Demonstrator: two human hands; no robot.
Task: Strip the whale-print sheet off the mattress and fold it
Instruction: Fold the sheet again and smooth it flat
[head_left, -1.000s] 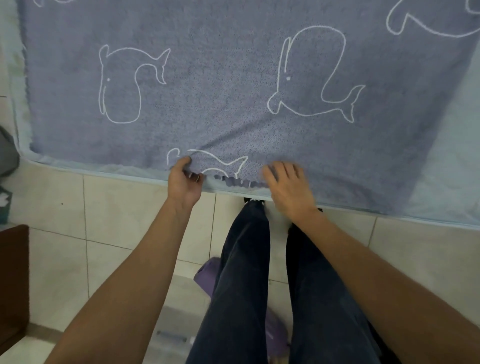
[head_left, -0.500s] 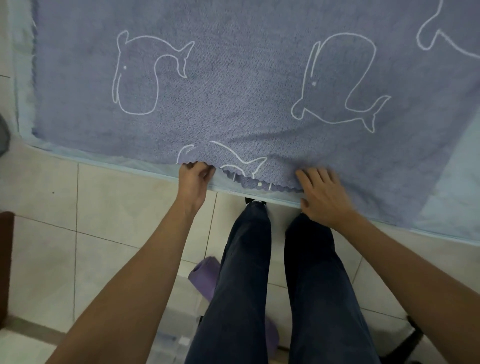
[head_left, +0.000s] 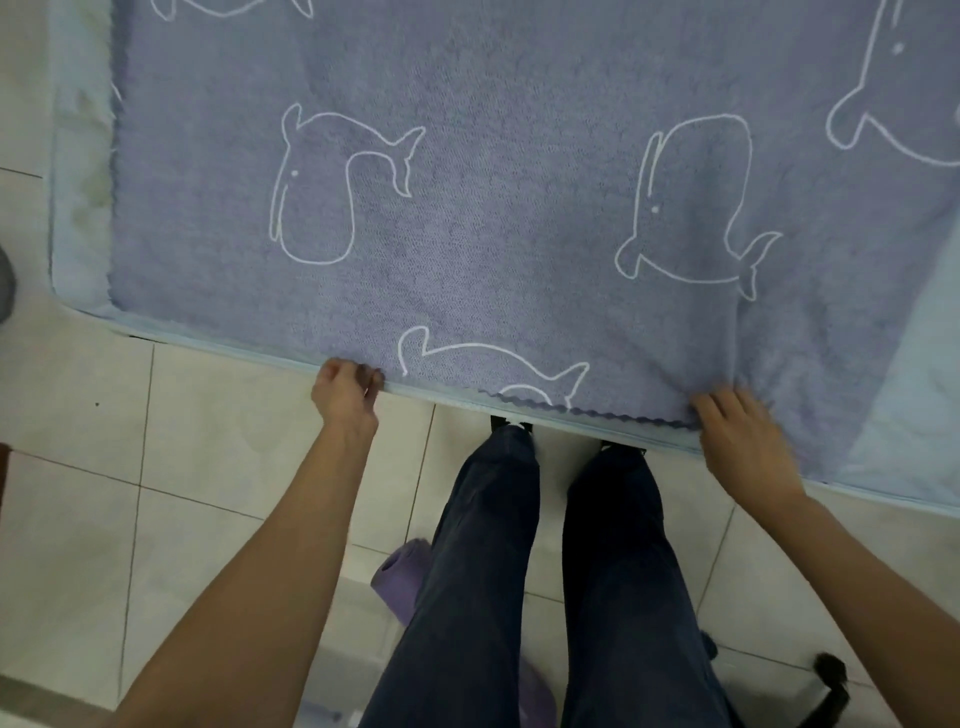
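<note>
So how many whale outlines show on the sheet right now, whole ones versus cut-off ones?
Whole whales: 2
Whales cut by the picture's edge: 2
Whale cut off at the near hem: 1
Total: 5

The head camera looks steeply down, close over the mattress edge (head_left: 208, 339) and tiled floor (head_left: 218, 447).
</note>
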